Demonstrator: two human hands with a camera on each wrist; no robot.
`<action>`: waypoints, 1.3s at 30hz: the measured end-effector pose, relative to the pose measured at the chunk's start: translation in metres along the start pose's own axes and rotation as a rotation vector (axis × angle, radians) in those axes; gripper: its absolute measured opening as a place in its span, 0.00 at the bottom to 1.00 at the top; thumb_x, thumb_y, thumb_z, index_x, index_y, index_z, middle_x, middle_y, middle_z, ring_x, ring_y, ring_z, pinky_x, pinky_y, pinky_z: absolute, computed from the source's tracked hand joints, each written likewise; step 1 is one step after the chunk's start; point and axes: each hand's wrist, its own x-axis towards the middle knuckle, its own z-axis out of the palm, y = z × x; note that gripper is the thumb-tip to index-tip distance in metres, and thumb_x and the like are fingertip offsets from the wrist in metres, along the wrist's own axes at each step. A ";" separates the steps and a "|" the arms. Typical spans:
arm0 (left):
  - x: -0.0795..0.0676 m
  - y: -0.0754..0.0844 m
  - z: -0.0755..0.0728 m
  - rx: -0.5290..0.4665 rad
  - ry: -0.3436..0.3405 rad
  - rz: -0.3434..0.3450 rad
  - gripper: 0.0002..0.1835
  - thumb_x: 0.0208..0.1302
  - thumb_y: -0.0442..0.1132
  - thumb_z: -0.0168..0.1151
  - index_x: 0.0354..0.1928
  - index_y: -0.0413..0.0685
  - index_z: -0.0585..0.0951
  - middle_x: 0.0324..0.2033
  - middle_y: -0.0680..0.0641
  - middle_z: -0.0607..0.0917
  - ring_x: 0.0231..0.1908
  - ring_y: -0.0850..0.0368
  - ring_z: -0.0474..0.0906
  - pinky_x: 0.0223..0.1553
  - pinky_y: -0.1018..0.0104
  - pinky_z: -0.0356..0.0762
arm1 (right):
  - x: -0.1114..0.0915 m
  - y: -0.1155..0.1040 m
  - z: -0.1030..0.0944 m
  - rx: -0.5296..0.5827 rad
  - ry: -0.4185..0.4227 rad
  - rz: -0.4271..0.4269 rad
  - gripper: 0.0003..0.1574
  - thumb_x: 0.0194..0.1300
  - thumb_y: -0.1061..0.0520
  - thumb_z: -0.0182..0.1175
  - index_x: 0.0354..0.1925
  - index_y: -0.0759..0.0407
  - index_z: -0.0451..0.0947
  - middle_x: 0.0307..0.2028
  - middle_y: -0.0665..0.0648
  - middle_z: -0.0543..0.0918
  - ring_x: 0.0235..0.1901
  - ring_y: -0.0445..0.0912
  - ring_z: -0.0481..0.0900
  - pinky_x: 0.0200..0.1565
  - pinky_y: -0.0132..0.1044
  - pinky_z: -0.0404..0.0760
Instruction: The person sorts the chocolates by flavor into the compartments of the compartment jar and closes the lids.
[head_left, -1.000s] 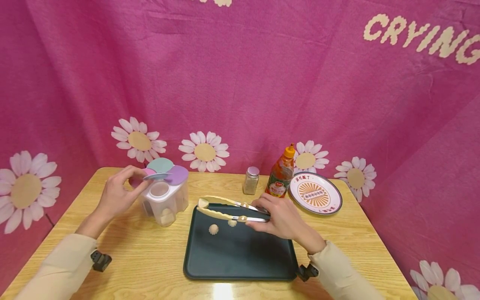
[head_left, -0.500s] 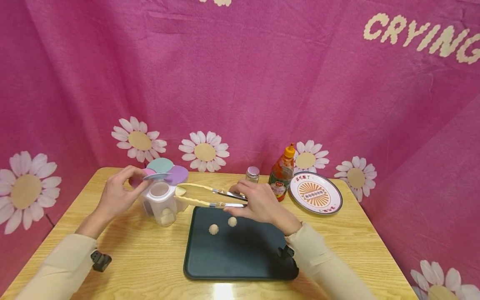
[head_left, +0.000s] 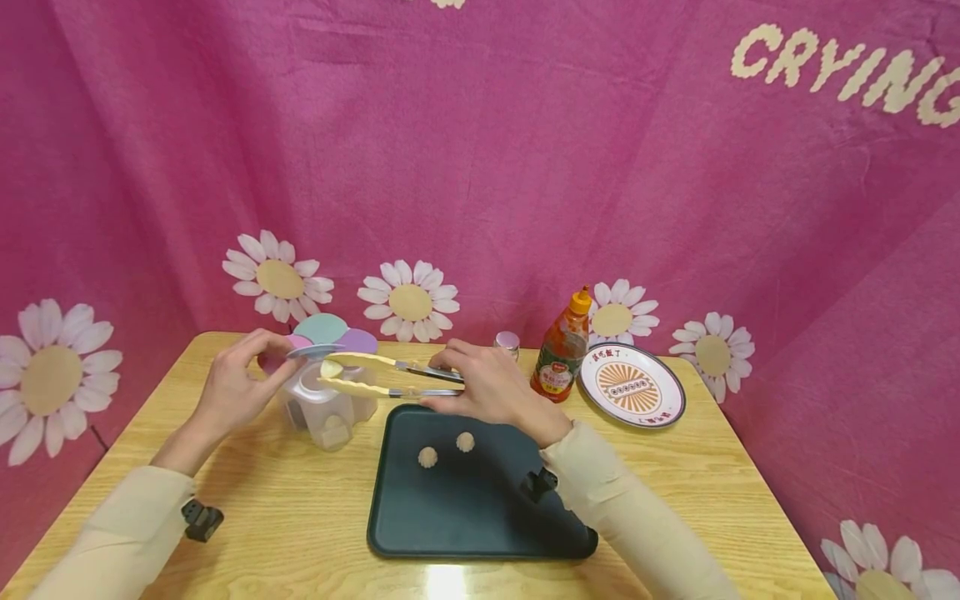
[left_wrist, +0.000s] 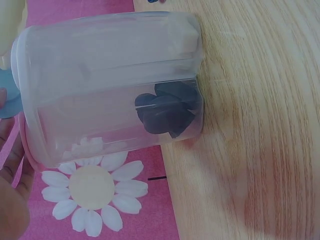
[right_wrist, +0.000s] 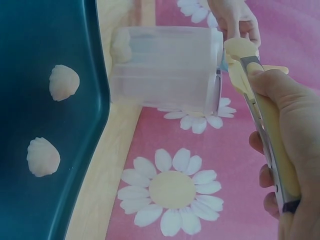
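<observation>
With its fingertips, my left hand (head_left: pixel 236 385) holds up the blue lid (head_left: pixel 315 351) of a clear, several-part storage container (head_left: pixel 327 417). The compartment under that lid stands uncovered, with a pale piece lying at its bottom (right_wrist: pixel 121 46). My right hand (head_left: pixel 487 390) grips tongs (head_left: pixel 360 389) with cream scalloped ends. Between those ends sits a pale piece that looks like a seashell (head_left: pixel 330 369), over the uncovered compartment. The left wrist view shows dark, rounded pieces (left_wrist: pixel 167 107) in another compartment.
A dark tray (head_left: pixel 480 517) lies in front, with two seashells (head_left: pixel 427 457) on it. Behind it stand a silver-capped jar (head_left: pixel 507 342), partly hidden by my right hand, and a red sauce bottle (head_left: pixel 561 354). A patterned plate (head_left: pixel 632 386) is at the right.
My right hand has carried the tongs and the pale piece leftward, from above the tray to over the container. The left hand has stayed on the raised blue lid.
</observation>
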 end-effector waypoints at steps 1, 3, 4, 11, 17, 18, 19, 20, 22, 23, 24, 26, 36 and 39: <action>0.000 0.000 0.000 0.000 0.001 0.001 0.12 0.59 0.25 0.75 0.43 0.40 0.85 0.35 0.46 0.85 0.35 0.68 0.69 0.39 0.86 0.65 | 0.001 0.000 0.001 0.008 -0.005 0.003 0.26 0.58 0.37 0.77 0.47 0.51 0.86 0.38 0.48 0.87 0.23 0.37 0.74 0.24 0.23 0.60; 0.001 0.000 0.000 -0.002 0.003 0.004 0.12 0.58 0.25 0.75 0.43 0.40 0.85 0.35 0.46 0.85 0.35 0.68 0.69 0.39 0.86 0.65 | 0.002 -0.001 0.003 0.015 -0.012 0.011 0.26 0.58 0.37 0.77 0.47 0.51 0.86 0.38 0.48 0.87 0.23 0.37 0.74 0.24 0.24 0.61; 0.001 0.000 0.000 -0.005 0.004 0.006 0.12 0.58 0.25 0.75 0.42 0.40 0.85 0.35 0.46 0.86 0.35 0.68 0.69 0.39 0.86 0.65 | 0.002 -0.001 0.003 0.020 -0.015 0.016 0.26 0.58 0.37 0.77 0.47 0.51 0.86 0.38 0.48 0.87 0.24 0.37 0.75 0.24 0.24 0.61; 0.001 0.000 0.000 -0.005 0.008 0.010 0.12 0.58 0.25 0.76 0.42 0.41 0.85 0.34 0.46 0.86 0.35 0.68 0.69 0.38 0.85 0.65 | 0.004 -0.002 0.004 0.032 -0.033 0.038 0.27 0.59 0.37 0.76 0.48 0.51 0.86 0.38 0.48 0.87 0.24 0.37 0.74 0.24 0.24 0.61; 0.001 0.000 0.000 -0.007 0.008 0.007 0.12 0.58 0.25 0.76 0.42 0.40 0.85 0.34 0.46 0.86 0.35 0.68 0.69 0.38 0.86 0.66 | -0.001 -0.002 0.001 0.024 -0.027 0.053 0.28 0.58 0.36 0.76 0.49 0.50 0.87 0.40 0.48 0.88 0.25 0.37 0.75 0.25 0.24 0.61; 0.001 0.000 0.000 -0.008 0.008 0.006 0.12 0.58 0.25 0.76 0.42 0.40 0.85 0.34 0.46 0.86 0.34 0.68 0.70 0.38 0.86 0.66 | -0.003 -0.001 0.000 0.022 -0.023 0.056 0.28 0.57 0.35 0.76 0.49 0.50 0.87 0.40 0.48 0.88 0.25 0.38 0.75 0.26 0.24 0.62; 0.000 0.000 0.000 -0.009 0.008 0.007 0.12 0.58 0.25 0.76 0.42 0.40 0.85 0.34 0.46 0.86 0.34 0.68 0.70 0.38 0.85 0.66 | -0.005 0.000 -0.001 0.021 -0.022 0.061 0.29 0.57 0.35 0.76 0.49 0.50 0.87 0.41 0.48 0.89 0.26 0.38 0.75 0.26 0.24 0.62; 0.000 0.000 0.000 -0.010 0.008 0.007 0.12 0.57 0.25 0.76 0.42 0.40 0.85 0.34 0.46 0.86 0.34 0.68 0.70 0.38 0.85 0.67 | -0.008 0.000 -0.002 0.018 -0.018 0.065 0.29 0.57 0.35 0.76 0.49 0.50 0.87 0.41 0.48 0.89 0.26 0.38 0.75 0.26 0.25 0.63; 0.000 0.000 0.000 -0.012 0.009 0.007 0.12 0.57 0.25 0.76 0.42 0.40 0.85 0.34 0.46 0.86 0.34 0.67 0.70 0.38 0.85 0.67 | -0.014 0.003 -0.004 0.012 -0.010 0.077 0.30 0.56 0.34 0.76 0.49 0.49 0.87 0.41 0.48 0.89 0.26 0.38 0.75 0.27 0.25 0.64; 0.001 0.000 0.000 -0.013 0.010 0.008 0.12 0.57 0.25 0.76 0.42 0.40 0.85 0.34 0.46 0.85 0.34 0.67 0.70 0.38 0.85 0.67 | -0.018 0.004 -0.005 0.007 -0.005 0.083 0.30 0.55 0.34 0.77 0.49 0.49 0.87 0.42 0.48 0.89 0.27 0.38 0.75 0.27 0.26 0.64; 0.001 0.000 0.000 -0.013 0.011 0.009 0.12 0.57 0.25 0.76 0.42 0.40 0.85 0.34 0.46 0.85 0.34 0.67 0.70 0.38 0.85 0.67 | -0.022 0.006 -0.006 0.005 -0.001 0.088 0.31 0.55 0.34 0.77 0.49 0.49 0.87 0.42 0.48 0.89 0.27 0.38 0.74 0.27 0.26 0.64; 0.001 -0.001 0.001 -0.015 0.013 0.011 0.12 0.57 0.24 0.75 0.42 0.40 0.85 0.33 0.46 0.85 0.34 0.67 0.70 0.37 0.85 0.67 | -0.030 0.011 -0.007 -0.007 0.007 0.097 0.31 0.54 0.33 0.77 0.49 0.49 0.87 0.42 0.47 0.88 0.26 0.38 0.74 0.27 0.26 0.64; 0.001 -0.002 0.001 -0.016 0.017 0.009 0.12 0.57 0.24 0.75 0.42 0.39 0.85 0.33 0.46 0.85 0.33 0.67 0.70 0.37 0.85 0.67 | -0.077 0.030 -0.017 -0.080 0.028 0.141 0.32 0.48 0.33 0.81 0.46 0.47 0.87 0.39 0.45 0.87 0.27 0.39 0.80 0.27 0.28 0.67; 0.001 -0.002 0.001 -0.014 0.018 0.007 0.12 0.57 0.25 0.76 0.42 0.40 0.85 0.33 0.46 0.85 0.33 0.67 0.70 0.37 0.85 0.67 | -0.092 0.034 -0.020 -0.098 0.016 0.158 0.33 0.47 0.33 0.81 0.46 0.47 0.88 0.37 0.45 0.87 0.28 0.38 0.80 0.27 0.27 0.68</action>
